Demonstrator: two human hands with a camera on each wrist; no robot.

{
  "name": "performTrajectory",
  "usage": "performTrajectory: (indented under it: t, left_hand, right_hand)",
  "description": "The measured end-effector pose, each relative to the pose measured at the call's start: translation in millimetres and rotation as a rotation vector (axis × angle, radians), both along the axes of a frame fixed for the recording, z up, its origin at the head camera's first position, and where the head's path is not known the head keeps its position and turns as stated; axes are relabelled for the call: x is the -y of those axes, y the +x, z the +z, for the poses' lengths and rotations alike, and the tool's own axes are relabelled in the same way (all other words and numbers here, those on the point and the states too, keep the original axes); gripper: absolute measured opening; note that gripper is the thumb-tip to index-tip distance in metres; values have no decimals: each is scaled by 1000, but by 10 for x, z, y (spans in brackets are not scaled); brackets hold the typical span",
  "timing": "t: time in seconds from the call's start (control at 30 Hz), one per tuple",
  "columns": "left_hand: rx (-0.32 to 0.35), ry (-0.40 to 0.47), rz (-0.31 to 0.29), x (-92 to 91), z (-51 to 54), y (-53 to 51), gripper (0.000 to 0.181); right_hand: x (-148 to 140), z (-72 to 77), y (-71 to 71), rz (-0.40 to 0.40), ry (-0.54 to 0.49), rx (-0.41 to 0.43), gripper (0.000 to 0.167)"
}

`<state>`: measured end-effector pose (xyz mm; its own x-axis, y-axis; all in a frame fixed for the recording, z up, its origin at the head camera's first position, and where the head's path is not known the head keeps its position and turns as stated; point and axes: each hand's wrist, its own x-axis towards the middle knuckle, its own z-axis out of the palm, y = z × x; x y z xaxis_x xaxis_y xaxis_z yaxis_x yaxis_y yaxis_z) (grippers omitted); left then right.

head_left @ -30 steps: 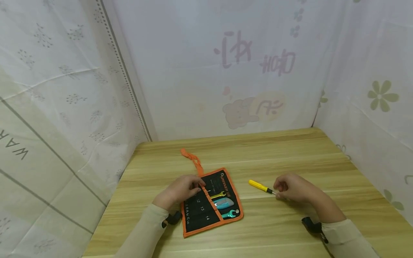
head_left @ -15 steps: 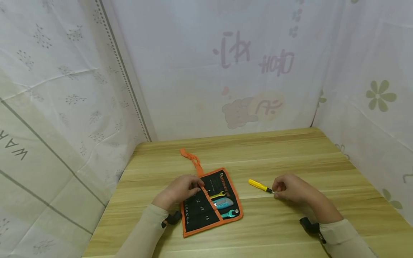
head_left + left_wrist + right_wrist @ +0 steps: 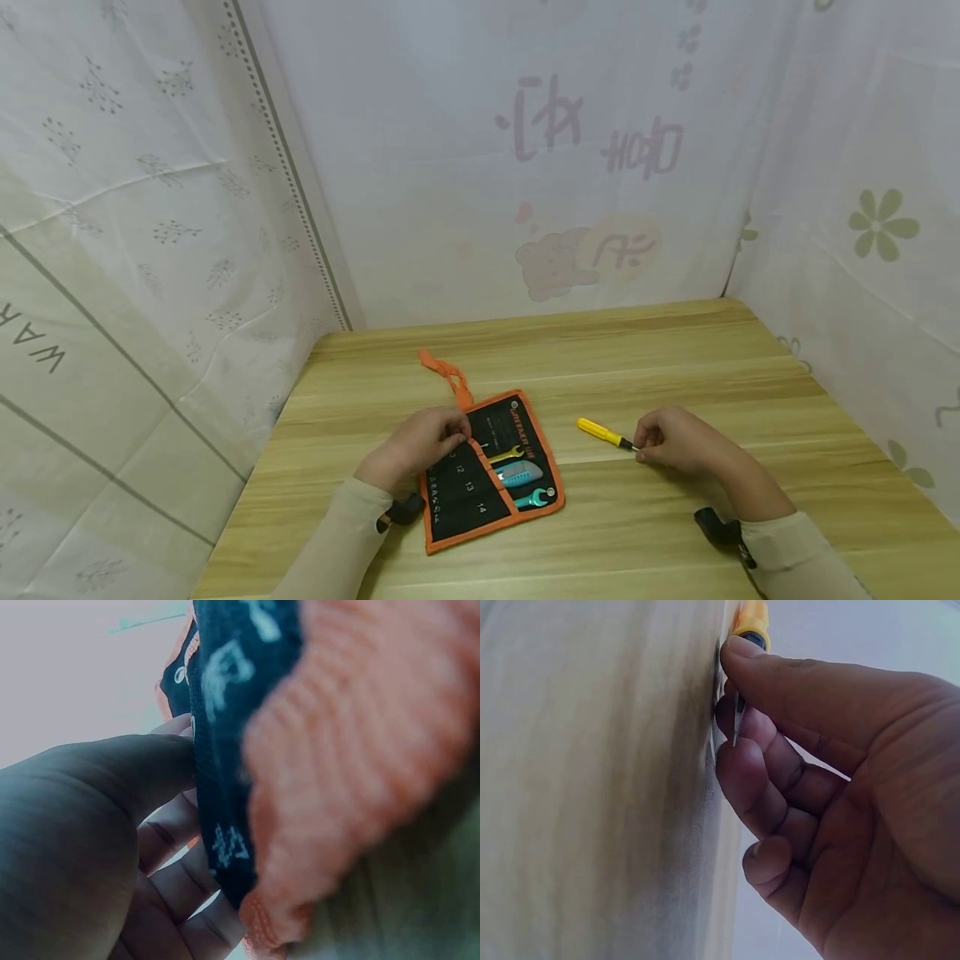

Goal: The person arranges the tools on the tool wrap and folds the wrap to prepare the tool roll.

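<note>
A black tool pouch [image 3: 468,500] with orange edging lies on the table in the head view, its pocket printed with white numbers. My left hand [image 3: 420,442] pinches the pocket's upper edge near its far end; in the left wrist view the thumb [image 3: 150,769] lies against the black cloth. From the pocket stick out a yellow wrench [image 3: 507,455], a blue-grey utility knife [image 3: 520,473] and a teal wrench [image 3: 534,498]. Right of the pouch, my right hand [image 3: 678,442] pinches a yellow-handled screwdriver [image 3: 600,431] by its metal shaft, handle pointing left and away. Its tip [image 3: 736,739] shows between the fingers.
The wood-grain table [image 3: 600,533] reaches back to a hanging white printed cloth [image 3: 450,208], with more cloth at both sides. An orange tie strap [image 3: 448,372] trails from the pouch's far edge across the table.
My left fingertips have shifted slightly left and down with the pocket edge, and the number 7 now shows beside them. The right hand and screwdriver have barely moved.
</note>
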<state>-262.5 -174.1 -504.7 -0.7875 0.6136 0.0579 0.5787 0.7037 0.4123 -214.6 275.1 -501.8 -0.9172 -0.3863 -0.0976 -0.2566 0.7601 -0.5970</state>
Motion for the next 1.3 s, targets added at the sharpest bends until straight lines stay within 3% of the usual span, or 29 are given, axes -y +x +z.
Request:
performTrajectory:
  t: [0.63, 0.97, 1.3]
  left_hand:
    - [6, 20, 5, 2, 7, 14, 4]
    - [-33, 24, 5, -6, -11, 2, 7]
    - [-49, 26, 2, -9, -12, 4, 5]
  right_hand:
    - [30, 10, -6, -15, 25, -39, 12]
    - [94, -12, -69, -9, 21, -145, 12]
    - [296, 91, -180, 28, 61, -226, 4]
